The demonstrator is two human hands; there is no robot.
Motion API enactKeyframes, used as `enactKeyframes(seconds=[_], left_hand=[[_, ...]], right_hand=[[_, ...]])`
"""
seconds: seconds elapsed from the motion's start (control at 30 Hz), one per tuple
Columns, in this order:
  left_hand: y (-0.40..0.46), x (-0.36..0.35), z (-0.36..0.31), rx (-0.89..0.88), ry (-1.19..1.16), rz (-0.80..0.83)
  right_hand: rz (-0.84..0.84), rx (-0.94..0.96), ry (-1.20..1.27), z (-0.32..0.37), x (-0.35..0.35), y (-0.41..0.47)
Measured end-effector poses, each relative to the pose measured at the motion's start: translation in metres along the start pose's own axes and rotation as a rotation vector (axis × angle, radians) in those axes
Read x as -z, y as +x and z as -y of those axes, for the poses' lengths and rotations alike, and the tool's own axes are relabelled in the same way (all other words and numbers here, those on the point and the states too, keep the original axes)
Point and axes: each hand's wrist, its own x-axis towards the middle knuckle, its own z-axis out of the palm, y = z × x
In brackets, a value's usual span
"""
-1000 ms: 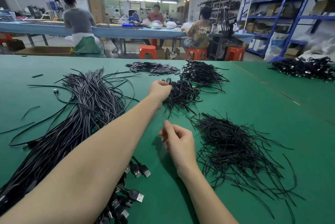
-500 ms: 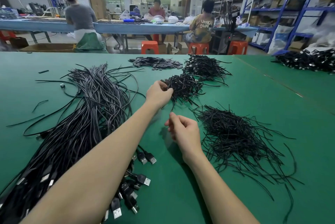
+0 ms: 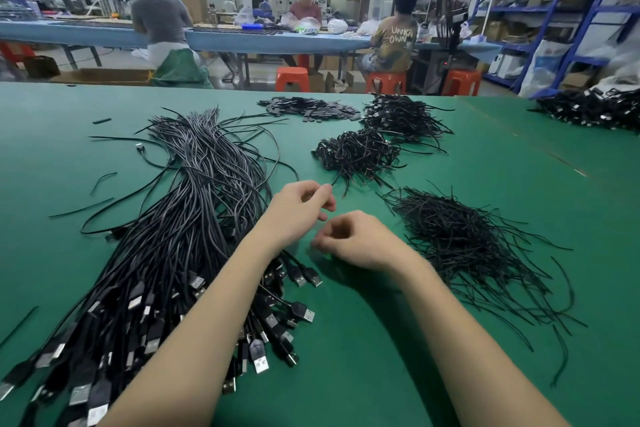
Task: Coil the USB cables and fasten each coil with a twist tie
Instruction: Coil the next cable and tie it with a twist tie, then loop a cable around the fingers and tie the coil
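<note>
The green felt-like worktop (image 3: 450, 340) looked matt; the long black rubbery USB cables (image 3: 194, 205) (bright metal plugs) had a slight sheen; the thin black twist ties (image 3: 460, 239) glossier.

cables (image 3: 180, 219) left | twist ties (image 3: 464, 239) right | hands (image 3: 332, 226) between

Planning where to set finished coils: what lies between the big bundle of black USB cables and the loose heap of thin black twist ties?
In the head view, both hands, left and right, over bare green table mat.
</note>
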Motion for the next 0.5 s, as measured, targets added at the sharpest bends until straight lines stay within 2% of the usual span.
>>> enactKeyframes(seconds=[0.1,0.37,0.43,0.5], left_hand=[[-0.001,0.003,-0.002,-0.006,-0.045,-0.021],[-0.003,0.006,-0.004,-0.057,0.062,0.027],[-0.005,0.005,-0.006,-0.083,0.115,0.048],[-0.008,0.004,-0.008,-0.100,0.186,0.125]], right_hand=[[0.166,-0.004,-0.189,0.015,0.006,-0.004],[0.206,-0.006,-0.287,0.020,0.016,-0.009],[0.195,-0.002,-0.183,0.017,0.023,-0.012],[0.144,-0.004,0.089,0.012,0.034,-0.015]])
